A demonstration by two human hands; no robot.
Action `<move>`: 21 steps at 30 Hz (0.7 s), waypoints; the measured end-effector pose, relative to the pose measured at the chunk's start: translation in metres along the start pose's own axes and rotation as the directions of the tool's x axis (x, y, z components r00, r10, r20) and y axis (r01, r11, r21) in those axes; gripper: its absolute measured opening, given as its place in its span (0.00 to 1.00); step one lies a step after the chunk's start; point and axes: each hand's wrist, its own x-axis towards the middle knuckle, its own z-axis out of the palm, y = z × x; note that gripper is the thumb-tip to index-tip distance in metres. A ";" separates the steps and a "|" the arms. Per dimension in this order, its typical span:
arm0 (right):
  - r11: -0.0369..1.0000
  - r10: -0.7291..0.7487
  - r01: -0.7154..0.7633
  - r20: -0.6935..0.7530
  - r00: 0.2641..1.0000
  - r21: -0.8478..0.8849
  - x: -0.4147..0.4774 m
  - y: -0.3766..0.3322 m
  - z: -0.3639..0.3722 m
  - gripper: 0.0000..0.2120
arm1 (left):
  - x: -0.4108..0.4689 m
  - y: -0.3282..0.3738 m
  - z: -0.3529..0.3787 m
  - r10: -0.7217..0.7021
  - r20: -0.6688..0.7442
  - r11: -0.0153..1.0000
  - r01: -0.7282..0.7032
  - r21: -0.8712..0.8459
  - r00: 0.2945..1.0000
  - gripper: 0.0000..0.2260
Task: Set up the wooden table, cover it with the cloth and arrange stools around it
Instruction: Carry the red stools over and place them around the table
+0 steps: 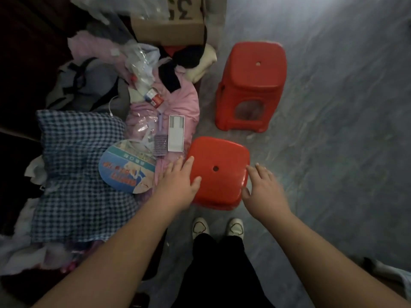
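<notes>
Two red plastic stools stand on the grey floor. The near stool (219,172) is right in front of my feet, its seat with a small centre hole facing up. My left hand (178,185) rests on the seat's left edge with fingers spread. At the right edge, my right hand (264,188) touches the seat with spread fingers. Neither hand is closed around the stool. The far stool (252,85) stands a little beyond it. A blue-and-white checked cloth (80,172) lies on the pile at the left. No wooden table is in view.
A heap of clothes, plastic bags, a round printed fan (124,172), a purple hairbrush (160,143) and a white box (176,133) fills the left side. A cardboard box (169,25) sits at the back. Open grey floor (333,130) lies to the right.
</notes>
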 end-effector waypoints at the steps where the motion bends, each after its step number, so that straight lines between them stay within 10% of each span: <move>1: 0.999 0.025 -0.026 0.017 1.000 0.040 0.020 0.006 0.017 0.32 | 0.021 -0.005 0.014 -0.011 0.015 0.999 0.012 -0.041 1.000 0.32; 12: 0.754 0.403 -0.406 0.125 0.907 0.516 0.176 0.078 0.191 0.53 | 0.184 -0.080 0.169 -0.259 0.024 0.866 0.243 -0.438 0.966 0.44; 21: 0.515 0.471 -0.469 0.220 0.854 0.717 0.178 0.082 0.231 0.37 | 0.206 -0.078 0.200 -0.285 0.035 0.745 0.244 -0.621 0.958 0.39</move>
